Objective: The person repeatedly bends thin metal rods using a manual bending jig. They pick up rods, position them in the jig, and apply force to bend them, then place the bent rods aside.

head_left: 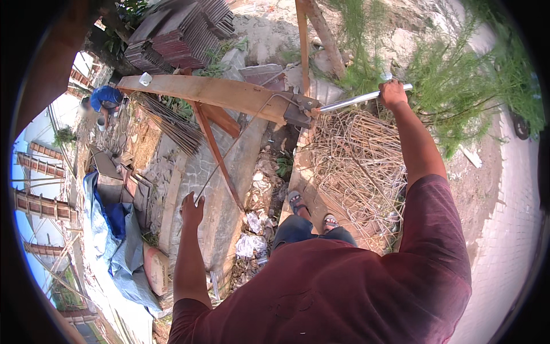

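My left hand [191, 208], low on the left, is closed on a long thin metal rod [230, 152], which runs up diagonally and bends over toward a dark metal fitting [298, 114] at the end of a thick wooden beam [200, 86]. My right hand [392, 93] grips a silver metal bar [349, 102] that reaches left to that fitting. A small white object [145, 79] sits on the beam, and a reddish wooden brace [216, 152] slants down below it.
A person in blue [105, 98] bends over at far left. Stacked corrugated sheets [177, 40], rod bundles [169, 123], tangled cut rods [355, 172], blue tarps [117, 246] and green branches [452, 86] surround me. A debris-filled trench [258, 229] runs beside my feet [298, 203].
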`<state>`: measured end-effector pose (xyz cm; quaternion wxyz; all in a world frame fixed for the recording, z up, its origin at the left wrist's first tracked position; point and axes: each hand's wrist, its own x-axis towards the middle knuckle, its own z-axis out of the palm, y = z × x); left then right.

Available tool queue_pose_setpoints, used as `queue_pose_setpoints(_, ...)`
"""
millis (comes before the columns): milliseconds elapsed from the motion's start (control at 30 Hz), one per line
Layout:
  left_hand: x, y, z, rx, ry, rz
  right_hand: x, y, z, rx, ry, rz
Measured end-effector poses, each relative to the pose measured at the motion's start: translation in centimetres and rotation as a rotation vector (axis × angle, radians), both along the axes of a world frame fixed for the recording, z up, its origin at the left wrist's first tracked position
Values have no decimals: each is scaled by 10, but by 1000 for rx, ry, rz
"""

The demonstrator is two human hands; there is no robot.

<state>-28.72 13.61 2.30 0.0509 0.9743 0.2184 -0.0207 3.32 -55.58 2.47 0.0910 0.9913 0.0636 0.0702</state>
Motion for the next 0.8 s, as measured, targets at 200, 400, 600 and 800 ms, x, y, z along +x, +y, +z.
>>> queue_pose_setpoints(200, -57, 33, -17, -244, 78, -16, -78, 11, 3, 73, -28, -170)
queue_pose_setpoints(400, -66, 5, -1, 77, -44, -30, -142, 29, 1, 121, -119, -271)
queue_pose_setpoints(600, -122, -171, 2, -950, 16, -192, -206, 69, -6, 158, -224, -404)
queue_pose_setpoints(800, -149, -202, -8, -553, -106, -336, -290, 149, 4, 214, -250, -445)
